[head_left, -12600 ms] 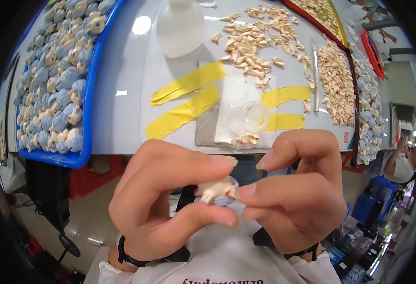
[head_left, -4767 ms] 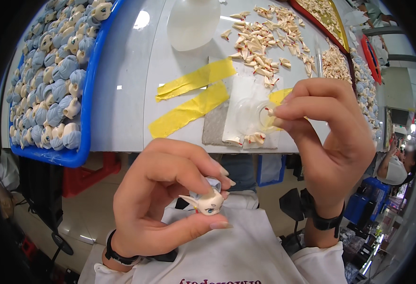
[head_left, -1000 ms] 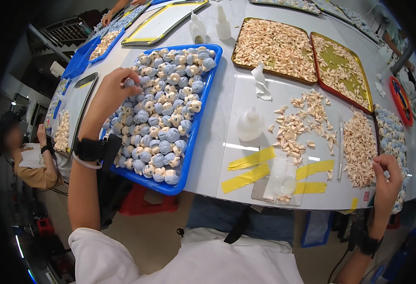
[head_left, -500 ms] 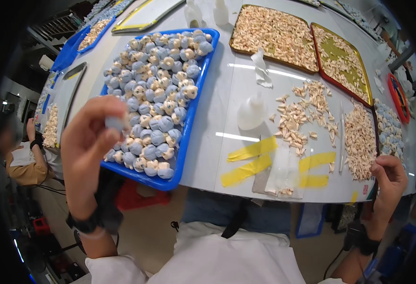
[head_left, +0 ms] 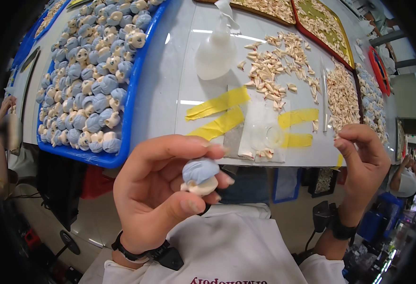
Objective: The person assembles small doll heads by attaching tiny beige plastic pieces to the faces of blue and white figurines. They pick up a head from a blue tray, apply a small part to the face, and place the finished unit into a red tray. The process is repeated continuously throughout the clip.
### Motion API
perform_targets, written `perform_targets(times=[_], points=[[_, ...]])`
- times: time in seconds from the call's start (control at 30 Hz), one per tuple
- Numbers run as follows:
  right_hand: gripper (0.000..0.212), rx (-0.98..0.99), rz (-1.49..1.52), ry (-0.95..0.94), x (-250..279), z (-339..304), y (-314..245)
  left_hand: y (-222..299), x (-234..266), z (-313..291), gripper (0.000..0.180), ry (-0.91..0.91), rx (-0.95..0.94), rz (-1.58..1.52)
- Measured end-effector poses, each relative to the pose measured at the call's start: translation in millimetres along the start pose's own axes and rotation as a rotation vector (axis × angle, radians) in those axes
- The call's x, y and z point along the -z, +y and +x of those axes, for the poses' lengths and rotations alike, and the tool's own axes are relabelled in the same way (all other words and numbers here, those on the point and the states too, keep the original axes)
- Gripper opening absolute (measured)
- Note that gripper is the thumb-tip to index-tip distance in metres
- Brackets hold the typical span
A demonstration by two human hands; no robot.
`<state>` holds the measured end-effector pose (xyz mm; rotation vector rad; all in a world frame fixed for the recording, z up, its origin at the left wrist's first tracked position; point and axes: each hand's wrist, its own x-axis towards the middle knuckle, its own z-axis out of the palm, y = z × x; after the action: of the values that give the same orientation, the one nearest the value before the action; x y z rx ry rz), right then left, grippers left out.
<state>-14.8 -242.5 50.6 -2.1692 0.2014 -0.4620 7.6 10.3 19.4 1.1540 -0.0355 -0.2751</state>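
Between thumb and fingers my left hand (head_left: 146,199) grips a small doll head (head_left: 200,173) with pale blue hair and a cream face part. It is held up in front of the table's near edge. My right hand (head_left: 365,158) pinches thumb and forefinger together beside a heap of small pointed cream pieces (head_left: 343,92); anything between the fingertips is too small to make out. More doll heads fill a blue tray (head_left: 131,102) on the left. Loose pointed pieces with reddish tips (head_left: 267,78) lie scattered mid-table.
A translucent squeeze bottle (head_left: 215,57) stands near the middle. Yellow tape strips (head_left: 220,124) flank a clear round dish (head_left: 267,136) on a white pad. Trays of pointed pieces (head_left: 328,28) sit at the back. Other people's arms (head_left: 399,175) show at both sides.
My left hand has come from over the blue tray to the middle, bringing the doll head closer. My right hand stays pinched beside the heap. The view has shifted.
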Motion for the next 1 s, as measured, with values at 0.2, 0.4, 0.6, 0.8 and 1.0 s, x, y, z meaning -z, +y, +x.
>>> perform_targets(times=[0.2, 0.4, 0.6, 0.8, 1.0], points=[[0.012, 0.063, 0.026, -0.022, -17.6, -2.4, -2.6, -17.2, 7.1, 4.7, 0.051, -0.102, -0.08, 0.023], [0.012, 0.148, 0.048, -0.286, -26.5, 6.2, -7.7, -13.3, -3.2, 3.1, 0.053, -0.021, -0.021, 0.062], [0.013, 0.325, -0.187, -0.398, -41.7, 23.4, -18.4, -29.4, 13.9, 5.2, 0.056, -0.217, -0.191, 0.134], [0.013, 0.463, -0.374, -0.414, -48.3, 29.1, -22.0, -24.4, 3.2, 6.0, 0.056, -0.175, -0.112, 0.14], [0.015, 0.163, -0.406, -0.421, -45.6, 22.5, -54.6, -21.3, -10.7, 3.3, 0.056, -0.18, -0.041, 0.029]])
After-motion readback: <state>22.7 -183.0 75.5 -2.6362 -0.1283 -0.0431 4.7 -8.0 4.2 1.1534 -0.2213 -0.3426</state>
